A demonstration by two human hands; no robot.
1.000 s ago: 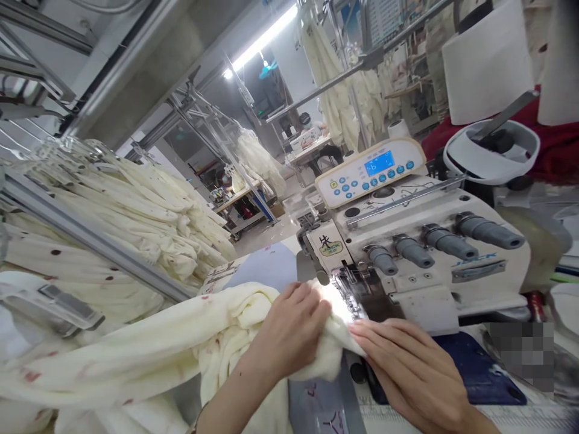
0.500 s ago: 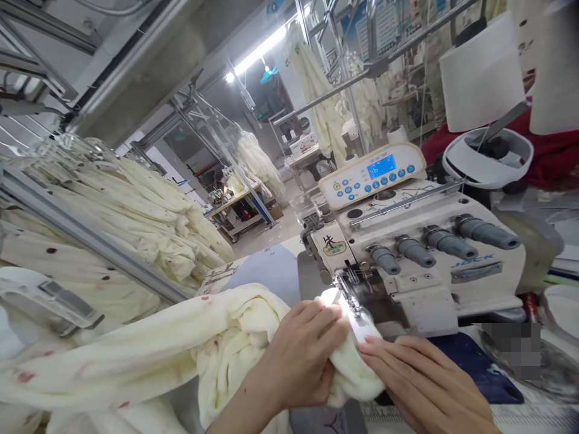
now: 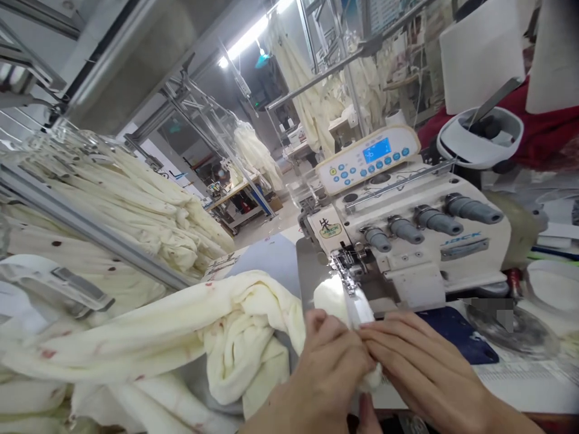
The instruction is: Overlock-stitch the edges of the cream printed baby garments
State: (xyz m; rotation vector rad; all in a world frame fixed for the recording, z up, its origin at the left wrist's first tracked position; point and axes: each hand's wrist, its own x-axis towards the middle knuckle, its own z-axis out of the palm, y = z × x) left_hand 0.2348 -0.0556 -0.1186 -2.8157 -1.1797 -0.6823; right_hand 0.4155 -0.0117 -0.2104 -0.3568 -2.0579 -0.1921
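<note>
Cream fleece fabric with small reddish marks lies bunched left of the overlock sewing machine. Part of it reaches the lit presser foot. My left hand has its fingers curled round the fabric just in front of the foot. Beside it, my right hand keeps its fingers together and pinches the fabric edge, fingertips by a white strip that runs out from the foot. The two hands touch or nearly touch, and they hide most of the fabric between them.
Cream garments hang on a rail at left, beside a white plastic clamp. Behind my right hand lie a dark blue flat object and a clear round dish. Large white thread cones stand at upper right.
Both hands have shifted down, nearer to me, and my left hand has closed up against the right. More of the fabric by the presser foot shows. The view has shifted slightly.
</note>
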